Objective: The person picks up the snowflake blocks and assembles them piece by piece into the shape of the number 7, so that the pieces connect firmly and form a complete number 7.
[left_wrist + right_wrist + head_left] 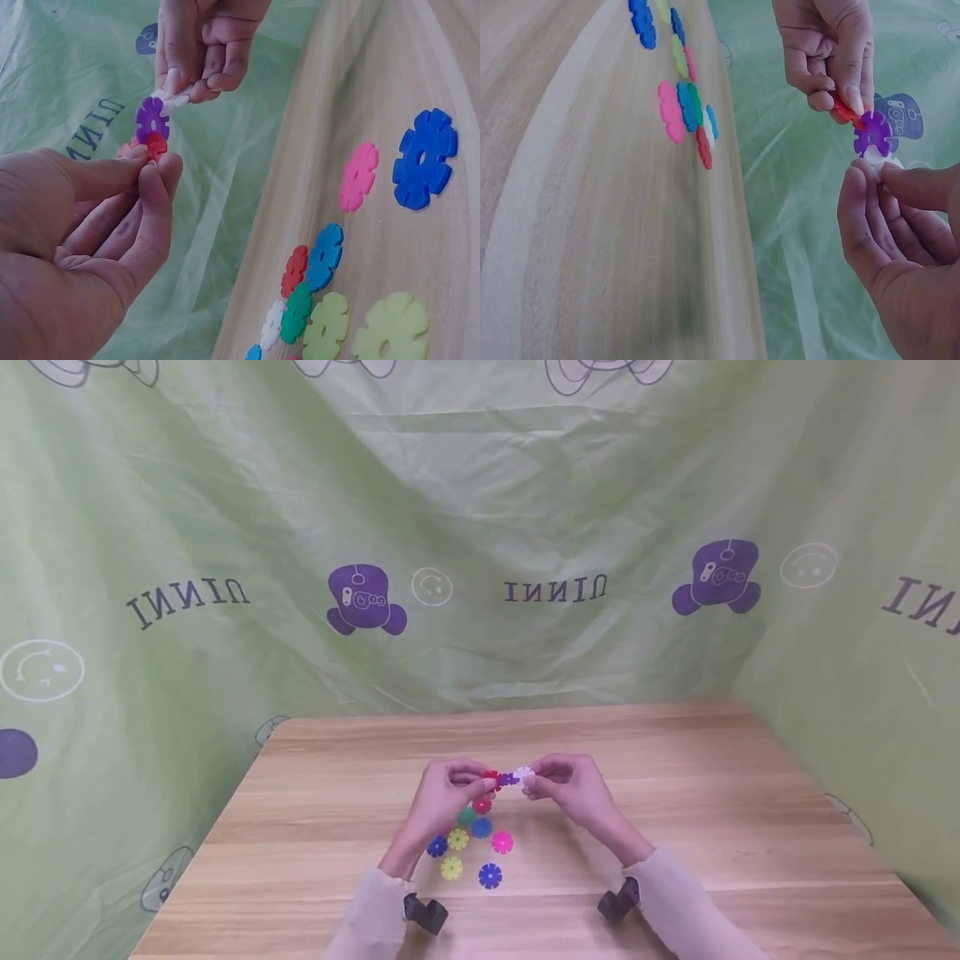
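Observation:
Three notched plastic discs are joined in a row above the table, between the two hands. The left hand (pixel 447 793) pinches the red disc (pixel 155 144) at one end between thumb and fingers. At the other end, the right hand (pixel 576 787) pinches the white disc (pixel 523 777). A purple disc (pixel 872 134) sits in the middle, meeting the red and the white at its edges. Fingers partly cover both end discs.
Loose notched discs lie on the wooden table (pixel 300 827) below the hands: a pink one (pixel 502 842), a dark blue one (pixel 491 876), a yellow one (pixel 452 868), a green one (pixel 297 313) and several others. A green printed cloth (pixel 480 510) hangs behind the table.

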`<state>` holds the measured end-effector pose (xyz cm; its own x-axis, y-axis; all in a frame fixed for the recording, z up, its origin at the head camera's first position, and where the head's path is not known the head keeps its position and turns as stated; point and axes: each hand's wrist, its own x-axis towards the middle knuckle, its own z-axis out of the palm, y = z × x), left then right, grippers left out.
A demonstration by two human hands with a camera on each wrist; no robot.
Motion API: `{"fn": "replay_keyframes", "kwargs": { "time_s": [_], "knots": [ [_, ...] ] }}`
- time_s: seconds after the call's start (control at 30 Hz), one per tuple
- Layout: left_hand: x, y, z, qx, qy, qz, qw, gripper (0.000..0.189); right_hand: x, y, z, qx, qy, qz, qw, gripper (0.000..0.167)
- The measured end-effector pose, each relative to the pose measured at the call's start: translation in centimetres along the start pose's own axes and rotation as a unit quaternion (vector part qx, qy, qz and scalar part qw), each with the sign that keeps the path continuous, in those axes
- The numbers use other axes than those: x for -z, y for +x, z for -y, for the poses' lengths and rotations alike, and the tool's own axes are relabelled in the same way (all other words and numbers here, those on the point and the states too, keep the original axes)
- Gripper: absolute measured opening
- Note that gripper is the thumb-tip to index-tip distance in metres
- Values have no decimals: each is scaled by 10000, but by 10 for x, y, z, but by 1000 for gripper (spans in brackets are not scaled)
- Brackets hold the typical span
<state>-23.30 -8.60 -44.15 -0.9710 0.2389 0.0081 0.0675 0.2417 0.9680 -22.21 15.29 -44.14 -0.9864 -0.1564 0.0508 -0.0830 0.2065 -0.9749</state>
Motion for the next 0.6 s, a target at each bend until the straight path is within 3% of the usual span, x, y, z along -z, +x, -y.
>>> {"fn": "replay_keyframes", "kwargs": {
  "time_s": [0.23,0.33,0.47,0.6],
  "knots": [
    [-1,-1,-4,-238,-101,-124,9996,21,0,1,6,-41,123,-102,9999,21],
    [0,-3,-4,-236,187,-96,9995,32,2,3,6,0,197,-163,9997,21],
    [3,-9,1,-356,1065,156,9936,43,7,3,5,11,294,-245,9993,21],
    [4,-20,9,-571,2027,658,9754,35,10,3,4,-14,393,-246,9989,22]
  ]
}}
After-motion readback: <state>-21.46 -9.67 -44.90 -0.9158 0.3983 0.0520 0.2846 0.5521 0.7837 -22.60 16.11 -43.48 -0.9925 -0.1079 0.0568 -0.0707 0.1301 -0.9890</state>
